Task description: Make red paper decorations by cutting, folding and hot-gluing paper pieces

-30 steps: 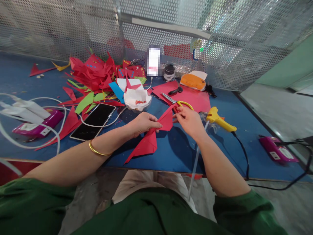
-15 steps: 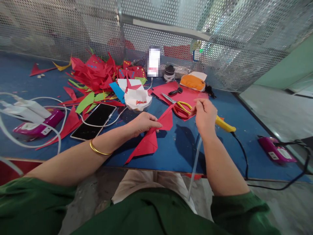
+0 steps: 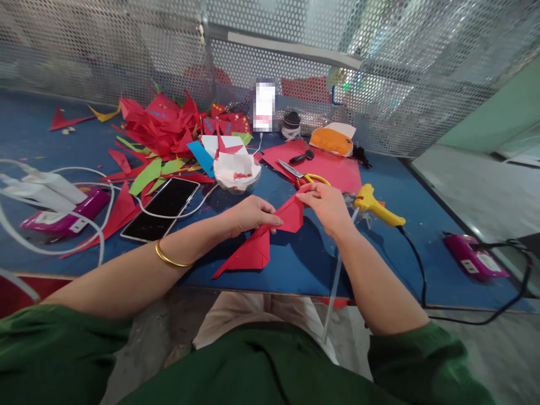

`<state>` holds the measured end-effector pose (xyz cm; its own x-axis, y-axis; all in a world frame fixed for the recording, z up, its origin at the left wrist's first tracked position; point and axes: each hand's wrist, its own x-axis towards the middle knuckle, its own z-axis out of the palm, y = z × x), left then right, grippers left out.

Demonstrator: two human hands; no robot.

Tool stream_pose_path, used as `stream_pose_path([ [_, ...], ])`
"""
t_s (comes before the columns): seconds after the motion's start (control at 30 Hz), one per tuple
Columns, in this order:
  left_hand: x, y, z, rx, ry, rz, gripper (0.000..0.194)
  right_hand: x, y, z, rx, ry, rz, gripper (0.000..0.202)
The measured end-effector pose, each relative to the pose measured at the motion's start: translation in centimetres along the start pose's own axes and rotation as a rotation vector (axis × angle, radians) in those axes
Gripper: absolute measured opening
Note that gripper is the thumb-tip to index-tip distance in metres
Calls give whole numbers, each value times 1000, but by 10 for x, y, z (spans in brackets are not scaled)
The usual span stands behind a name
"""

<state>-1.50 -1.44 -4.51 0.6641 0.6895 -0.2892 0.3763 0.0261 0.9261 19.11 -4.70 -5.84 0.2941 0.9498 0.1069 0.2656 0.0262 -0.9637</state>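
Note:
A folded piece of red paper (image 3: 253,250) hangs slantwise over the blue tabletop, near the front edge. My left hand (image 3: 252,216) pinches it at its narrow middle, thumb on top. At the paper's upper right end, my right hand (image 3: 324,203) has thumb and fingers closed on the tip. Just behind that hand lie scissors (image 3: 291,169) with red and yellow handles, partly hidden by the hand and paper. They rest on a flat red sheet (image 3: 337,169). To the right of my right hand is a yellow glue gun (image 3: 377,206) with a clear glue stick (image 3: 335,287) in it.
Left of centre sit a heap of red cutouts (image 3: 164,124), a black phone (image 3: 162,209) and a clear bowl lined with white paper (image 3: 236,171). Purple power strips (image 3: 476,256) and cords lie at both sides. A perforated metal screen (image 3: 270,45) stands behind.
My right hand has moved left and down onto the red paper's upper end and taken hold of it. The glue gun is now uncovered. My left hand keeps its pinch.

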Motion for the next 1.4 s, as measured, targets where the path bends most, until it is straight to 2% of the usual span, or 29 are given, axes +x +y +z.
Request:
stream_pose_path([
  [0.13,2,0,0,-103,52,-26,22,2,-5,-18,-81,314,-105,28],
  [0.2,4,2,0,-199,141,-52,22,-2,-10,-22,-236,395,-231,27],
  [0.23,4,3,0,-250,182,-71,22,-5,-14,-21,-324,388,-317,27],
  [0.3,5,5,0,-348,236,-94,21,-15,-19,-14,-501,261,-530,23],
  [0.4,7,5,0,-454,265,-110,21,-33,-26,0,-720,-119,-835,19],
  [0.47,8,3,-1,-493,277,-122,21,-46,-28,6,-816,-330,-931,31],
  [0.53,10,1,-1,-518,267,-129,21,-58,-28,7,-887,-456,-941,43],
  [0.63,11,-1,-1,-553,223,-139,20,-72,-25,2,-985,-494,-997,50],
  [0.77,13,-1,0,-596,213,-163,15,-81,-18,-2,-1109,-314,-1323,33],
  [0.83,13,-1,0,-551,205,-152,16,-81,-14,0,-1133,-250,-1435,26],
  [0.93,14,-1,0,-400,207,-118,21,-76,-7,4,-1156,-229,-1431,25],
  [1.03,12,-4,-3,-230,317,-72,33,-70,1,6,-1161,-297,-1276,27],
  [1.1,10,-7,-4,75,398,43,46,-67,5,5,-1130,-362,-1158,27],
  [1.13,8,-9,-4,293,400,131,45,-67,6,4,-1110,-379,-1108,27],
  [1.17,5,-10,-4,493,369,231,37,-67,7,2,-1090,-385,-1065,26],
  [1.23,-2,-12,-1,721,209,398,27,-68,8,0,-1057,-386,-985,24],
  [1.3,-10,-15,3,781,87,508,24,-68,9,-3,-1015,-400,-912,20],
  [1.4,-21,-19,8,780,97,578,21,-67,11,-3,-924,-422,-835,15],
])
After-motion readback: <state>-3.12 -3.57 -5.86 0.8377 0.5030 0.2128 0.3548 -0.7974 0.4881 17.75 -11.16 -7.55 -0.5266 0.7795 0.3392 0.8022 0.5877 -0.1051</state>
